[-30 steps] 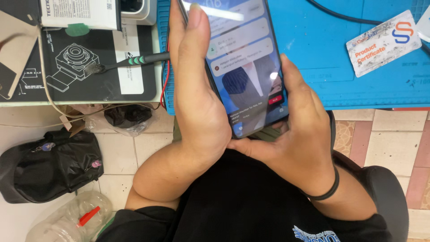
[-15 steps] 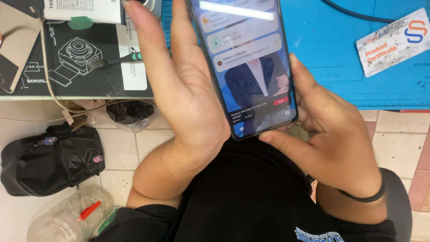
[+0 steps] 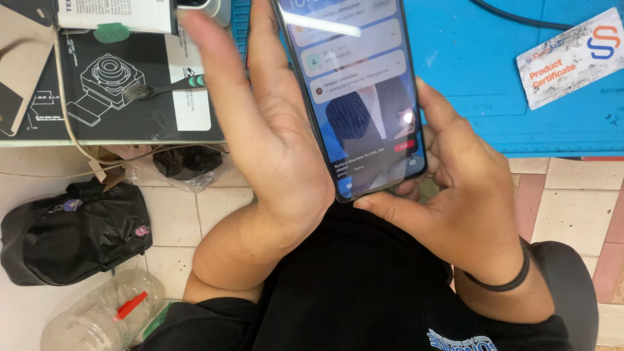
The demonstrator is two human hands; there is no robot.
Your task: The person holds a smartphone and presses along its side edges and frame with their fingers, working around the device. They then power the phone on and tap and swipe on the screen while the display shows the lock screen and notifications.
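Glossy rectangular phone [image 3: 354, 91] gripped by right hand [image 3: 468, 201], left hand [image 3: 273, 136] flat, fingers spread.

Left hand [image 3: 273, 143] open, fingers spread; right hand [image 3: 468, 201] cupped.

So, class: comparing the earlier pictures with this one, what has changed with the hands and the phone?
The left hand has opened, its fingers lifting off the black glass smartphone and spreading beside it. The screen's content has changed. The right hand still holds the phone's lower end; the blue mat and black floor bag stay put.
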